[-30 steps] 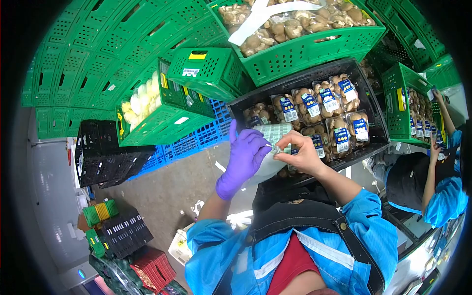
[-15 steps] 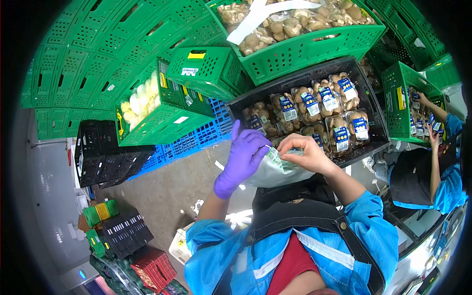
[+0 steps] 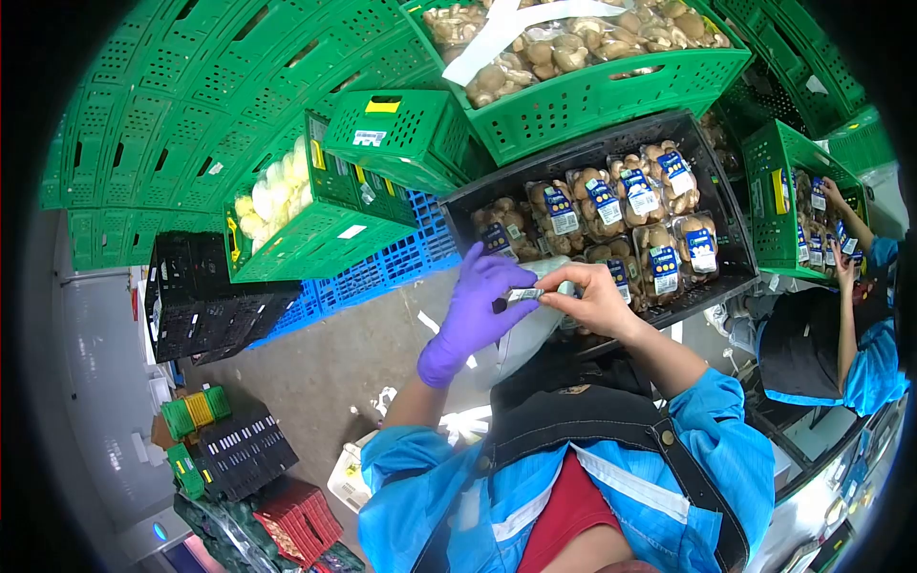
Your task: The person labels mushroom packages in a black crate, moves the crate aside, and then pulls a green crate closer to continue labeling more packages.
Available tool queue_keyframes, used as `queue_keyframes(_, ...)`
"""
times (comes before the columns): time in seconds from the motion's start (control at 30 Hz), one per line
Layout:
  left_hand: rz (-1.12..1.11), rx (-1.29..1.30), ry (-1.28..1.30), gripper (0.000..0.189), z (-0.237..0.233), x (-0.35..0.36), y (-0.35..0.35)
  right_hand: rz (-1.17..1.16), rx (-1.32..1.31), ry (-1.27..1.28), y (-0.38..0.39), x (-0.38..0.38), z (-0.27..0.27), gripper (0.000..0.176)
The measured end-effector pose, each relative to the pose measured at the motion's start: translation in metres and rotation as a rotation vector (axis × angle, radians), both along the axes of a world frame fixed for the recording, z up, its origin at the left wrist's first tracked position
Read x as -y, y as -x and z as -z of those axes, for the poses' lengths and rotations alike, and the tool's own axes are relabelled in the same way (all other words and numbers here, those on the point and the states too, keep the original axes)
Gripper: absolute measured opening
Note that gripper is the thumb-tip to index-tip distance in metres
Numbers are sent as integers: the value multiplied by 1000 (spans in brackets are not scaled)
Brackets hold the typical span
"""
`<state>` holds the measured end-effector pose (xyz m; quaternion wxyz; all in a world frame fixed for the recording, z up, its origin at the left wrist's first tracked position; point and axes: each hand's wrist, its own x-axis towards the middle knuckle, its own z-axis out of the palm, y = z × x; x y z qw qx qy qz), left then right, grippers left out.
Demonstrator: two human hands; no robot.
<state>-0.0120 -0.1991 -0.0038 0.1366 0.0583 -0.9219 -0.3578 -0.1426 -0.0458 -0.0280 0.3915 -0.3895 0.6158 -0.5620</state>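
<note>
A small printed label (image 3: pixel 522 295) is pinched between the fingertips of my two hands. My left hand (image 3: pixel 480 304), in a purple glove, grips its left end. At the label's right end is my bare right hand (image 3: pixel 594 296), thumb and forefinger pressed together. A white sheet or strip (image 3: pixel 523 342) hangs below the hands, partly hidden by them. Just beyond, a black crate (image 3: pixel 728 205) holds several packs of mushrooms (image 3: pixel 663 263) with blue-and-white labels. Part of the near row is hidden behind my hands.
A green crate of loose mushrooms (image 3: pixel 611 100) stands behind the black one. Left are a green crate with pale vegetables (image 3: pixel 349 229) and a blue pallet (image 3: pixel 387 263). At right, a co-worker's hands (image 3: pixel 845 272) reach into another green crate (image 3: pixel 783 215) of packs.
The white sheet with green print that was spread between my hands has dropped lower. A small label now shows between my fingertips. The co-worker's upper hand has moved slightly.
</note>
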Motion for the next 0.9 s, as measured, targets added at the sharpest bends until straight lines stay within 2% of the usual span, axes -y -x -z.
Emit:
queue_keyframes(0.03, 0, -1, 0, 24, 3, 1, -1, 45, -97, 39, 0, 1, 0, 18)
queue_keyframes(0.27, -6, 19, -74, 18, 7, 10, -5, 102, -250, 195, -1, 4, 1, 13)
queue_keyframes(0.43, 34, 53, -148, 14, -1, 11, -3, 11, 29, 172, 2, 4, -2, 6)
queue_keyframes(0.57, 58, 4, -159, 13, -5, 11, -2, -11, -2, 132, 1, 3, 5, 6)
queue_keyframes(0.63, 52, -2, -160, 13, -6, 12, -3, -30, -17, 125, 0, 5, 9, 25)
queue_keyframes(0.67, 46, -25, -107, 13, -7, 13, -3, -30, -17, 126, -2, 6, 9, 25)
queue_keyframes(0.73, 41, -47, -55, 14, -10, 14, -5, -50, -35, 162, -5, 7, 3, 48)
queue_keyframes(0.77, 29, -78, 26, 15, -12, 15, -7, -169, -31, 109, -1, 7, 3, 66)
queue_keyframes(0.87, 23, -112, 201, 20, -25, 12, -11, -196, -28, 81, -5, 13, 1, 71)
queue_keyframes(0.9, 30, -115, 295, 24, -31, 11, -13, -240, 25, 130, -5, 18, 6, 80)
